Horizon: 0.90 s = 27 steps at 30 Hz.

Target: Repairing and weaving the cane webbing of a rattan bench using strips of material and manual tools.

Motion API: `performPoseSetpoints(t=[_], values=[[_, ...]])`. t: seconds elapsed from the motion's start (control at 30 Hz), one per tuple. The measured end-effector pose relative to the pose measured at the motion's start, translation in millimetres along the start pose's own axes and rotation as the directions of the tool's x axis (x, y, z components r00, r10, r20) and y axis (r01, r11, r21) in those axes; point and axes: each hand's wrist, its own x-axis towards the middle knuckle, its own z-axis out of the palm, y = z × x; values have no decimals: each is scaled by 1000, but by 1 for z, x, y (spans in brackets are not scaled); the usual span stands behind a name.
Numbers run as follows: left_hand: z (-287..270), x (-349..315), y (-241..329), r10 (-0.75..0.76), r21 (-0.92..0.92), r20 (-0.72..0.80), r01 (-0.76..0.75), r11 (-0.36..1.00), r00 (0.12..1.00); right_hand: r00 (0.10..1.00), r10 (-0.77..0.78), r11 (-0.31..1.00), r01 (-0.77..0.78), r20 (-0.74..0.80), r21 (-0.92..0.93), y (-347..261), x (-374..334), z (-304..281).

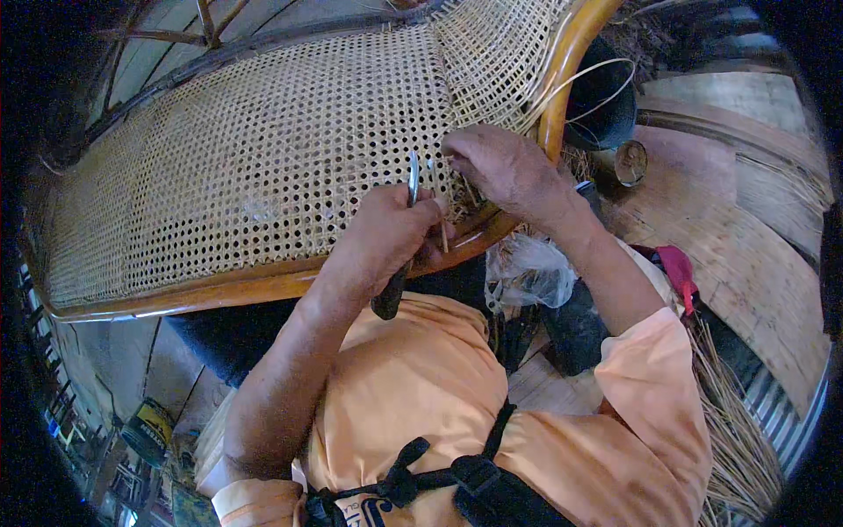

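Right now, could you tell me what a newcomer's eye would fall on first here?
First the woven cane panel filling the upper left, framed by a curved wooden rim. At its lower right corner the left hand grips a dark-handled metal tool, while the right hand fingers the weave beside the rim. Loose straw-like strands lie at lower right.

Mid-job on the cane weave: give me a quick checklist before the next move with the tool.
1. Left hand grips the dark-handled tool: ok.
2. Metal tip points up at the woven cane panel: ok.
3. Right hand pinches strands at the panel edge: ok.
4. Hands apart from each other: ok.
5. Loose strand clear of the wooden frame: not ok, loops over it.
6. Tip seated in a hole: cannot tell.
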Motion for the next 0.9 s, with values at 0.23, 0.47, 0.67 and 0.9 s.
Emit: performPoseSetpoints(t=[0.23, 0.47, 0.67, 0.9], values=[[4, 1, 3, 43, 57, -32, -42, 998, 999, 973, 212, 974, -219, 91, 66, -7, 1, -6], [6, 0, 10, 4, 136, -69, 5, 991, 998, 973, 225, 966, -230, 52, 121, -6, -2, -6], [8, 4, 5, 39, 155, -65, -29, 987, 997, 964, 259, 959, -263, 50, 106, -2, -2, -1], [10, 6, 7, 69, 185, -60, -57, 981, 996, 964, 262, 961, -265, 49, 81, -2, -2, -1]])
